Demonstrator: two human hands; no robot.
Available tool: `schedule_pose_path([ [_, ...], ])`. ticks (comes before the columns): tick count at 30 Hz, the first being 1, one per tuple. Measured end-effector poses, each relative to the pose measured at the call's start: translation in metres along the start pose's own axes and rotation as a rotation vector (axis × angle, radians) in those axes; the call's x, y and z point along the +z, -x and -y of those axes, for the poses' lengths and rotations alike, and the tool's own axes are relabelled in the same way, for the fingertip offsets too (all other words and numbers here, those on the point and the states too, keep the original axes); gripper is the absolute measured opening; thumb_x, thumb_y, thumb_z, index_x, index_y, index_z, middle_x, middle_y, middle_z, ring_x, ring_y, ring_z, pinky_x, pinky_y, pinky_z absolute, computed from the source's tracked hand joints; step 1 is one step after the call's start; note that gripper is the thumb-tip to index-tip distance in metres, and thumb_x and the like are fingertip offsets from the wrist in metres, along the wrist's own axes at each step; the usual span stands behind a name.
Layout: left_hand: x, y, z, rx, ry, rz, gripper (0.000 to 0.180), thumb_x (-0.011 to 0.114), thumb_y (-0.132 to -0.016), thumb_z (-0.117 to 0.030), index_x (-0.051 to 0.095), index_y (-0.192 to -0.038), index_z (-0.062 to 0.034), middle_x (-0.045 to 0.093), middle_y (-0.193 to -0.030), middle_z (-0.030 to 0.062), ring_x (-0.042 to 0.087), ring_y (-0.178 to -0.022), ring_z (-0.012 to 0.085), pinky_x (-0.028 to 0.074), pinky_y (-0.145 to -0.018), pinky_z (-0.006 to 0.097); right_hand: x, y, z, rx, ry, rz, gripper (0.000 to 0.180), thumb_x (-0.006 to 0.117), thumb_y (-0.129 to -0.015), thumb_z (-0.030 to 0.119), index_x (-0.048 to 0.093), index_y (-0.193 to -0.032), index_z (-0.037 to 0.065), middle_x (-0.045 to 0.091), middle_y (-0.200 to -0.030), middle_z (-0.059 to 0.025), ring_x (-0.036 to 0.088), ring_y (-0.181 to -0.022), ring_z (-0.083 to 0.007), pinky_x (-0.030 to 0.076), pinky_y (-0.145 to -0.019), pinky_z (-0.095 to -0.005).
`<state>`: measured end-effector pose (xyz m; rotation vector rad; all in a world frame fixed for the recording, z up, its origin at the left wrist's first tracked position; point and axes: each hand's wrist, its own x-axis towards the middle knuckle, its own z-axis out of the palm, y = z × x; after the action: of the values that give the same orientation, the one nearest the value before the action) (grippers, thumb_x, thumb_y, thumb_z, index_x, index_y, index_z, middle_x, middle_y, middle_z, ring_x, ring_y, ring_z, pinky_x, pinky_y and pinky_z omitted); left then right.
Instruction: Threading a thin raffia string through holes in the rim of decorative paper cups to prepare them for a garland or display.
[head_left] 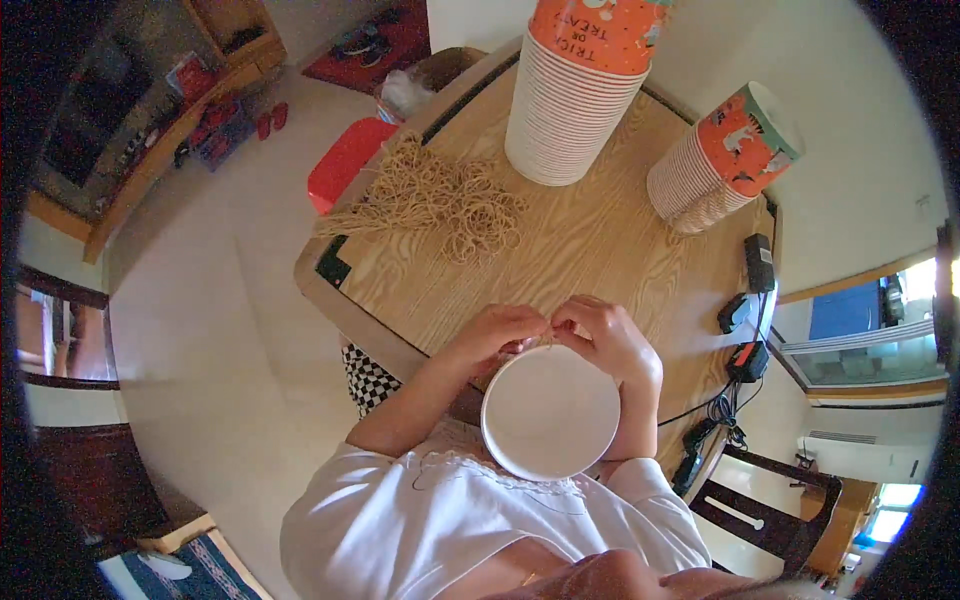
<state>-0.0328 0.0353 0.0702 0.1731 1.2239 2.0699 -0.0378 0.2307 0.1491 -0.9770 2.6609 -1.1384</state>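
The person's left hand point(497, 333) and right hand point(600, 335) meet just above the far rim of a round white paper bowl point(550, 410), which shows its plain white face to the camera and sits between the forearms, close to the chest. Both hands are closed into a pinch, and the fingertips of the two hands almost touch each other. Between them they hold a thin tan rubber band point(545, 335), drawn short across the bowl's upper edge; whether it already goes around the bowl I cannot tell. The bowl is at the near edge of the light wooden surface point(600, 250), partly over it and partly over the person's lap.

Further away on the surface, to the left, lies a loose heap of tan rubber bands point(440, 200), spreading toward the left corner. Behind it stands an upright tall stack of white paper bowls with an orange printed top point(580, 90). To the right a second, shorter stack of bowls with an orange and teal print point(725, 160) lies tilted on its side. At the right edge of the surface are black chargers and cables point(750, 300). A red plastic stool point(345, 160) stands on the pale floor beyond the left corner.
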Motion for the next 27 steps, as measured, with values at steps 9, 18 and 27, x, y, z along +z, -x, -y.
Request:
schedule_pose_path([
  [9, 0.010, 0.008, -0.008, 0.120, -0.287, -0.172, 0.019, 0.065, -0.083, -0.018, 0.068, -0.096, -0.0038, 0.060, -0.076, -0.0007, 0.050, -0.065, 0.0051, 0.040, -0.055, 0.020, -0.010, 0.006, 0.003, 0.061, 0.009, 0.008, 0.011, 0.067, -0.075, 0.008, 0.060, -0.081, 0.002, 0.060, -0.075, -0.0105, 0.063, -0.069, -0.0236, 0.051, -0.060, -0.0324],
  [18, 0.015, 0.003, -0.012, 0.105, -0.336, -0.225, 0.013, 0.065, -0.082, -0.017, 0.064, -0.085, -0.0041, 0.061, -0.073, -0.0006, 0.054, -0.066, 0.0053, 0.043, -0.058, 0.021, -0.009, 0.009, -0.001, 0.065, 0.035, 0.006, 0.009, 0.066, -0.076, 0.008, 0.059, -0.079, 0.002, 0.059, -0.073, -0.0096, 0.062, -0.067, -0.0231, 0.050, -0.058, -0.0318],
  [27, 0.005, -0.005, 0.001, 0.076, -0.090, -0.028, 0.017, 0.063, -0.084, -0.025, 0.066, -0.081, -0.0081, 0.054, -0.064, -0.0054, 0.045, -0.056, 0.0034, 0.034, -0.048, 0.020, -0.004, 0.007, -0.003, 0.015, 0.036, 0.009, 0.011, 0.066, -0.075, 0.010, 0.059, -0.078, 0.003, 0.060, -0.073, -0.0103, 0.061, -0.068, -0.0252, 0.049, -0.058, -0.0338],
])
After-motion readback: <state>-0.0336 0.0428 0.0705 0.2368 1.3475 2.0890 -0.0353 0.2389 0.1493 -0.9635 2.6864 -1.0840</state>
